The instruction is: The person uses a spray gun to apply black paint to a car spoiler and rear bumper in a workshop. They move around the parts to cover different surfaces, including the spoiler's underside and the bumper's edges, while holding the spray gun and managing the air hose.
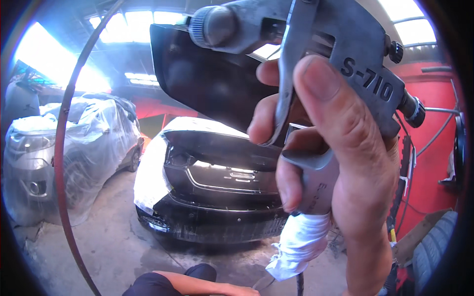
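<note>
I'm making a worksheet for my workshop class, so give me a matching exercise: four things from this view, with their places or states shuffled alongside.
Things
1. Spray gun
2. White cloth
3. Black car
4. Reddish hose

Places or states
A. Partly covered in white sheeting
B. Runs from the picture's top edge to its bottom edge, left of item 3
C. In the right hand, held in its grip
D. Wrapped at the lower end of item 1

Pairs: 1-C; 2-D; 3-A; 4-B
</note>
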Demonstrator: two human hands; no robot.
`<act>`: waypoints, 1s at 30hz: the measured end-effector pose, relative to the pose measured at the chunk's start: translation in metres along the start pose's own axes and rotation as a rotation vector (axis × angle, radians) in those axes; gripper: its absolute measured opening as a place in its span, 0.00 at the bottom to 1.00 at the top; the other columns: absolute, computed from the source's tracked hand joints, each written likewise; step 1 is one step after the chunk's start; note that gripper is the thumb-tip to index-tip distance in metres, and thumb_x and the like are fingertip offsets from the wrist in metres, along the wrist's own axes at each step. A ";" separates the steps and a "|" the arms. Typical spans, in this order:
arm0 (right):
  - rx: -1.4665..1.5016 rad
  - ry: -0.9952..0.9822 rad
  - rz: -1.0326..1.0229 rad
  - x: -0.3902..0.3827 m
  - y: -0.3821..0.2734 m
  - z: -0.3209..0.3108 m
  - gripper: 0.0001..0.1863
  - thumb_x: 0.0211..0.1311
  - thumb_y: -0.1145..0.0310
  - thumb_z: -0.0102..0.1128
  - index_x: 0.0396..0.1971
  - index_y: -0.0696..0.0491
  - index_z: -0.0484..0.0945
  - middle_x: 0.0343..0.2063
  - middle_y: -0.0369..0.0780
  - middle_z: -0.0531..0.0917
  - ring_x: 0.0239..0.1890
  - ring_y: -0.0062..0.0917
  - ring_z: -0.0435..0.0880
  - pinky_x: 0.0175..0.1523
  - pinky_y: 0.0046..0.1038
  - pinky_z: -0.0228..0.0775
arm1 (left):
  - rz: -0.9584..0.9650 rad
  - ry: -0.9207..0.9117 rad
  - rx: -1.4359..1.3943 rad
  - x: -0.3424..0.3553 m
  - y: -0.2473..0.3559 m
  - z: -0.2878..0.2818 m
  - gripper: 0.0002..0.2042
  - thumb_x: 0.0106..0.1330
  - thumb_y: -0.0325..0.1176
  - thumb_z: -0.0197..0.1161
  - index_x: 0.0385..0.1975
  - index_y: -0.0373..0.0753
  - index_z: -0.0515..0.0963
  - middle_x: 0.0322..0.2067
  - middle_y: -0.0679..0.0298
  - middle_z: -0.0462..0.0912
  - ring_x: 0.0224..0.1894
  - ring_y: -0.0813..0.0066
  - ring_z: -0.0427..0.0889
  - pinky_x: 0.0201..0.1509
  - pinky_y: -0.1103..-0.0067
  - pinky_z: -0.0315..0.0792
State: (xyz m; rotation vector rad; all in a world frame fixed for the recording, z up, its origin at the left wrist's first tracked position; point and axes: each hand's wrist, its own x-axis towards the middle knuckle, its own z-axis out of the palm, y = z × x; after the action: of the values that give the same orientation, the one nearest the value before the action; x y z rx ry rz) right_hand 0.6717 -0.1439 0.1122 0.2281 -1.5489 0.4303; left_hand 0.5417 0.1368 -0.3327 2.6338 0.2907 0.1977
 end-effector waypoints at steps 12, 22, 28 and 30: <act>-0.699 0.332 0.144 -0.013 -0.005 -0.189 0.20 0.73 0.54 0.63 0.45 0.58 0.84 0.26 0.37 0.83 0.12 0.17 0.75 0.15 0.21 0.62 | 0.194 -0.126 0.041 0.040 0.002 0.011 0.14 0.69 0.43 0.67 0.40 0.37 0.84 0.38 0.50 0.83 0.44 0.44 0.82 0.46 0.56 0.75; -1.114 0.503 0.129 0.003 0.033 -0.367 0.23 0.70 0.50 0.64 0.28 0.58 0.83 0.17 0.37 0.82 0.13 0.20 0.79 0.17 0.26 0.70 | -0.060 0.014 -0.006 0.046 0.041 0.001 0.13 0.74 0.32 0.60 0.54 0.35 0.78 0.49 0.51 0.82 0.55 0.48 0.81 0.58 0.60 0.75; -1.259 0.630 0.180 0.003 0.041 -0.403 0.25 0.72 0.50 0.63 0.29 0.60 0.84 0.19 0.39 0.84 0.11 0.21 0.78 0.16 0.26 0.69 | -0.080 0.127 -0.014 0.048 0.039 0.002 0.13 0.73 0.31 0.61 0.54 0.35 0.78 0.49 0.52 0.83 0.56 0.49 0.80 0.59 0.60 0.75; -1.150 0.592 0.170 -0.007 0.045 -0.392 0.24 0.72 0.50 0.64 0.31 0.59 0.84 0.20 0.38 0.84 0.11 0.20 0.77 0.16 0.25 0.68 | -0.100 0.139 0.003 0.040 0.032 0.001 0.13 0.73 0.32 0.62 0.54 0.36 0.79 0.50 0.53 0.83 0.57 0.50 0.80 0.60 0.61 0.75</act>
State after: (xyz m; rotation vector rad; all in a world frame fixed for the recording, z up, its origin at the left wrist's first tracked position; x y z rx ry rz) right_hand 1.0115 0.0557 0.0916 -0.8547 -1.0201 -0.2924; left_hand 0.5860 0.1181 -0.3148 2.6048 0.4679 0.3475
